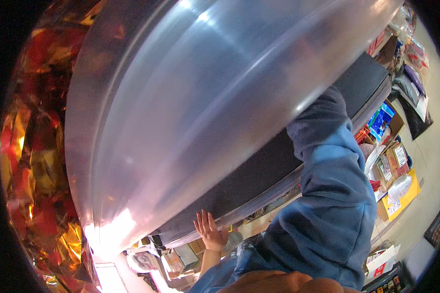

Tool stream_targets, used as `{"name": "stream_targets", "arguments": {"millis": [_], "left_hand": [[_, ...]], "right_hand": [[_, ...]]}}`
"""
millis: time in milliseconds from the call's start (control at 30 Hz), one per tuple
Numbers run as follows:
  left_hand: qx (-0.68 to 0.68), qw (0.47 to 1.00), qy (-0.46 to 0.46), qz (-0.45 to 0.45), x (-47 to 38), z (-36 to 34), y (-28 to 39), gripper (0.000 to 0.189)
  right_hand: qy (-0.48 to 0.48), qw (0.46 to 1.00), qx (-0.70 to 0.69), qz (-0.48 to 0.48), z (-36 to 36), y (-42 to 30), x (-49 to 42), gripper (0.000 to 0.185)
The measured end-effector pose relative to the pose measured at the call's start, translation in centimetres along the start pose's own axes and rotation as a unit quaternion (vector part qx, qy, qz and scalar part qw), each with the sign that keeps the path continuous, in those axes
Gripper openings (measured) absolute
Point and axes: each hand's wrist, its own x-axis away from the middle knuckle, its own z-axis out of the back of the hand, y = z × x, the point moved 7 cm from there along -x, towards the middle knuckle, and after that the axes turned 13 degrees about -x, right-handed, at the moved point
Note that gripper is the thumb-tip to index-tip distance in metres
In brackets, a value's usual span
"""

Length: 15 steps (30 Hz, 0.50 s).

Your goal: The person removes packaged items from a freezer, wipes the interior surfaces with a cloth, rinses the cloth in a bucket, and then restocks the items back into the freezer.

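A large curved sheet of translucent, glossy plastic (190, 91) fills the upper middle of the view, above a long flat dark surface (249, 179). At that surface's near left edge is my left hand (209, 230), its fingers spread on or just over the edge and nothing seen in its grasp. The blue sleeve of my right arm (330, 172) reaches across the dark surface and passes behind the sheet's lower edge. My right hand is hidden there, so what it touches cannot be seen.
Shiny red and gold foil (44, 157) runs down the far left. Cardboard boxes (392, 164), a yellow padded envelope (403, 197) and plastic-wrapped packages (410, 84) lie on the right. An opened white carton (381, 260) stands at lower right. More boxes (183, 256) are below my left hand.
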Motion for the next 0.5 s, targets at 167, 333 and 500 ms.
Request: {"name": "stream_targets", "arguments": {"millis": [167, 333, 500], "left_hand": [[0.007, 1.0, -0.004, -0.009, -0.5, 0.5, 0.2, 0.078], [0.054, 0.998, 0.028, -0.021, 0.0, 2.0, 0.1, 0.072], [0.104, 0.993, 0.047, -0.004, 4.5, 2.4, -3.4, 0.063]], "right_hand": [[-0.009, 1.0, 0.019, -0.002, -2.5, -3.8, 12.6, 0.049], [-0.079, 0.975, -0.123, -0.165, -2.7, -13.3, 31.8, 0.051], [-0.346, 0.917, -0.119, -0.161, -4.3, -24.6, 50.9, 0.046]]}}
